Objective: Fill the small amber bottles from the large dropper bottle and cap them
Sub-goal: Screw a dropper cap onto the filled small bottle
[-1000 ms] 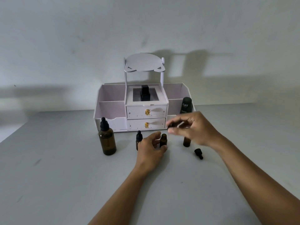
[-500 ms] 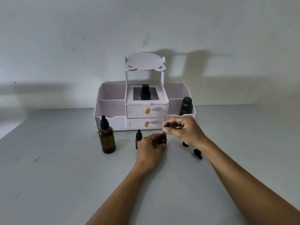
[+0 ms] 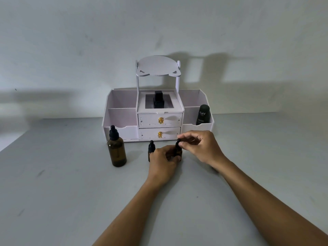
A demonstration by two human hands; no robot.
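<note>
Standing on the grey table (image 3: 71, 192), a small amber bottle (image 3: 178, 153) is gripped by the left hand (image 3: 162, 159) while the right hand (image 3: 202, 148) pinches the black dropper cap (image 3: 177, 144) on it. A capped small bottle (image 3: 151, 149) stands just beside the left hand, the large dropper bottle (image 3: 116, 150) farther left.

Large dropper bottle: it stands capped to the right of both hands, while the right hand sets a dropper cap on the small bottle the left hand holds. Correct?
No. The head view shows the large dropper bottle to the left of both hands. The rest holds: it is capped, the right hand pinches a dropper cap on the small bottle the left hand holds.
</note>
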